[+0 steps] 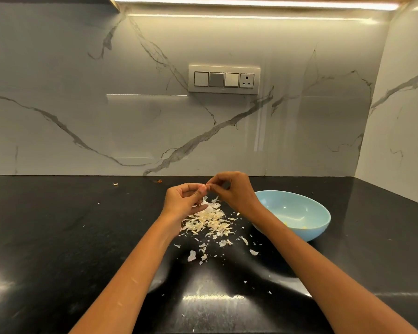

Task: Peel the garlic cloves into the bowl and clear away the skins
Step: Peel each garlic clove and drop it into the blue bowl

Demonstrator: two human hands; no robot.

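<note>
both hands meet above the far edge of the skins [209, 222], a loose pale heap on the black table [58, 237]. the left hand [182, 201] has its fingers curled round a small clove [203, 188], only the pale tip of which shows at the fingertips. the right hand [232, 189] pinches narrowly at that same tip, thumb against forefinger, apparently on a bit of skin. so each grip is narrow and closed on the clove, not wide.

the bowl [319, 227], light blue, sits on the table just right of the heap and near the right wrist. a few yellowish bits lie in its bottom; i cannot tell if they are peeled cloves. more flakes are scattered nearer and to the left, and one lies far left by the wall.

judging from this, peeling is under way and clearing has not begun. a clove is small, firm and light, and likely slick once bare, so it is best held by its sides with the left fingers while the right nips the papery skin at the pointed end. the skin is thin, dry and brittle; it tears into scraps and weighs next to nothing, so it will drift at a breath or cling to damp fingers. gathering it later calls for a sweep with the edge of a hand, not picking flake by flake.
</note>
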